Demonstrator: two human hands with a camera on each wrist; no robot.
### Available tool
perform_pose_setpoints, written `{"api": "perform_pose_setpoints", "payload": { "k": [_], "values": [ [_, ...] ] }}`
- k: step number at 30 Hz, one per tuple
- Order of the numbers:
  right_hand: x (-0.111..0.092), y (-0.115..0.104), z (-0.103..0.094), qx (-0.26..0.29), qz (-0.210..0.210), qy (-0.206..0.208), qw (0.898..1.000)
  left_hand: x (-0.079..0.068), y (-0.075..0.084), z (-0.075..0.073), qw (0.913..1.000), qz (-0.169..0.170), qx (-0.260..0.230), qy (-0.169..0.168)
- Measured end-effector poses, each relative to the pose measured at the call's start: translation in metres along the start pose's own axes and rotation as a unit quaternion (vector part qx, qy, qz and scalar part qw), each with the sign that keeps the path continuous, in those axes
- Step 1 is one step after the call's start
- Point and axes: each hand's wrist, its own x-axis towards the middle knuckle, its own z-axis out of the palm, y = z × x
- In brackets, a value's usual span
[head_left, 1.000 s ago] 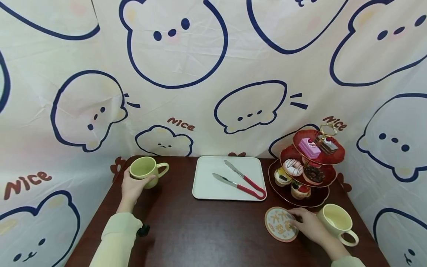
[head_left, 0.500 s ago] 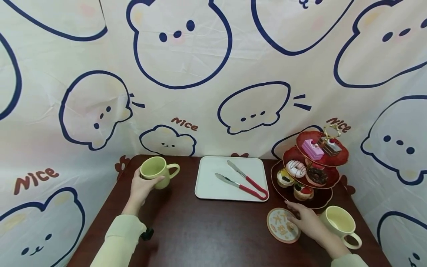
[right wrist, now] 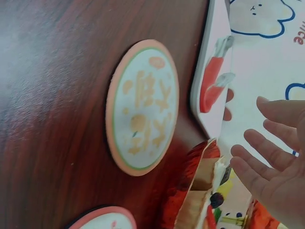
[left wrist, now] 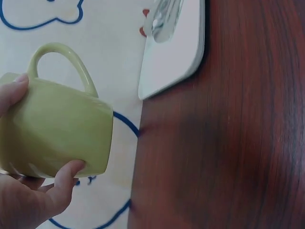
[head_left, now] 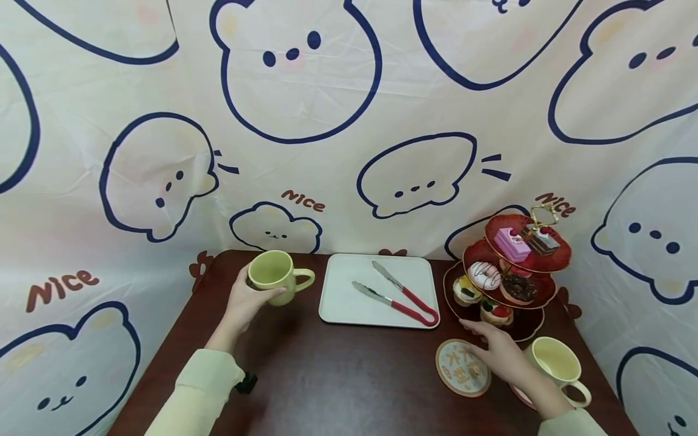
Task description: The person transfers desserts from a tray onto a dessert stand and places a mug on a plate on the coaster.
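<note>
My left hand grips a green mug around its body, thumb on the near side, handle pointing right. The left wrist view shows the mug raised above the table, its shadow on the wood. My right hand, fingers extended and holding nothing, hovers beside a round coaster with yellow characters. In the right wrist view this coaster lies flat, apart from the fingers. A pale yellow mug stands right of my right wrist, close to a second, pink-rimmed coaster partly hidden by the arm.
A white tray with red-handled tongs lies at the back middle. Back right, a three-tier red stand bears toy cakes, donuts and tarts, close to my right fingers. A printed cloth hangs behind the brown table.
My left hand has carried the green mug to the right. The right hand has drawn off the yellow-lettered coaster, its fingers straightening; the coaster stays on the table.
</note>
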Motion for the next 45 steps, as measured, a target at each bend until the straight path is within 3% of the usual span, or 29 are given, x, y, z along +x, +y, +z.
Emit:
{"api": "perform_pose_setpoints", "payload": {
  "k": [8, 20, 37, 45],
  "values": [
    [0.003, -0.013, -0.003, 0.006, -0.011, -0.009, 1.0, -0.005, 0.011, 0.014, 0.9995, 0.018, -0.002, -0.027],
    [0.007, -0.03, -0.011, 0.018, -0.054, 0.015, 0.998, -0.02, 0.026, 0.037, 0.9961, 0.053, 0.011, -0.07],
    [0.011, -0.049, -0.015, 0.128, -0.075, -0.01, 0.989, -0.042, 0.031, 0.075, 0.9895, 0.083, 0.005, -0.118],
    [0.013, -0.059, -0.012, 0.15, -0.095, -0.007, 0.984, -0.052, 0.029, 0.097, 0.9873, 0.091, -0.002, -0.13]
  ]
}}
